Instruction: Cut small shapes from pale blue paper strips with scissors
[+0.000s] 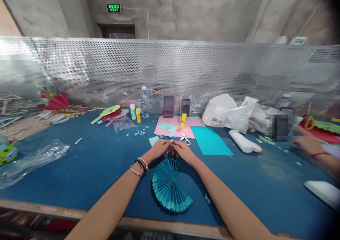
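Observation:
A teal pleated paper fan (170, 187) lies partly spread on the blue table, just below my hands. My left hand (160, 148) and my right hand (182, 150) meet above its upper end, fingertips close together and bent. Whatever is between the fingers is too small and dark to make out. White-handled scissors (186, 138) lie just beyond my right hand, at the edge of a pink sheet (160, 129). A small light-blue paper piece (154, 141) rests beside my left hand.
A bright blue sheet (212, 140) and a white object (244, 141) lie to the right. Behind are glue sticks (138, 116), a bottle (145, 103), folded fans (113, 114) and white bags (225, 112). Plastic wrap (37, 160) lies left. Another person's hand (305, 144) is far right.

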Motion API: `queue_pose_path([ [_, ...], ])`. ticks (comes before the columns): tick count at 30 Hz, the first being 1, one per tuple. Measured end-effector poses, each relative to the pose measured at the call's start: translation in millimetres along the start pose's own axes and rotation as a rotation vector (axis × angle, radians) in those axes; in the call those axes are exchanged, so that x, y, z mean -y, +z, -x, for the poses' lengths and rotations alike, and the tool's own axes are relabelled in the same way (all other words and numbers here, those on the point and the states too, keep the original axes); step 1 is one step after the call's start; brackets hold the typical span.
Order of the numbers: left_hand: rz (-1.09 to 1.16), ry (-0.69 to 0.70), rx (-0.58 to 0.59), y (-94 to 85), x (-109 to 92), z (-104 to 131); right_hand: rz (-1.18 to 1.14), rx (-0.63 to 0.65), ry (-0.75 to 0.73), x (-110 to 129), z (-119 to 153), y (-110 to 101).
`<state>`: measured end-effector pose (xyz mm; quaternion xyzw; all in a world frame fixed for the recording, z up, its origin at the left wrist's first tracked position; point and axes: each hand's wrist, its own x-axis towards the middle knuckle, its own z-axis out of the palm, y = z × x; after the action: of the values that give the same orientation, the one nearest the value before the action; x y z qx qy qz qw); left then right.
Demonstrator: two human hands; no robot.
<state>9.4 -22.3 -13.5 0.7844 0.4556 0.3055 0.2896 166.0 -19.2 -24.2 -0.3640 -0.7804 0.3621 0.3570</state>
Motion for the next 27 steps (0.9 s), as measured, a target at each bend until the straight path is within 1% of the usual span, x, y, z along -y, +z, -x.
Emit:
queue_pose_path([
  [4, 0.035, -0.027, 0.023, 1.6, 8, -2, 0.009, 0.012, -0.002, -3, 0, 0],
  [8, 0.042, -0.059, 0.077, 3.2, 17, -2, 0.02, 0.039, 0.001, -7, -2, -1],
  [12, 0.029, -0.072, 0.134, 2.6, 20, -1, 0.022, 0.083, 0.018, -7, -1, -3],
  [16, -0.001, -0.058, 0.173, -0.5, 16, 0, 0.021, 0.1, 0.039, -7, -1, -5],
  [20, -0.046, -0.014, 0.19, -2.4, 9, 0, 0.011, 0.104, 0.06, -9, -2, -6],
  [24, -0.095, 0.043, 0.166, -2.6, 1, 2, -0.007, 0.119, 0.074, -11, -3, -6],
  [27, -0.15, 0.086, 0.121, -4.1, -7, 5, -0.022, 0.123, 0.081, -12, -4, -6],
])
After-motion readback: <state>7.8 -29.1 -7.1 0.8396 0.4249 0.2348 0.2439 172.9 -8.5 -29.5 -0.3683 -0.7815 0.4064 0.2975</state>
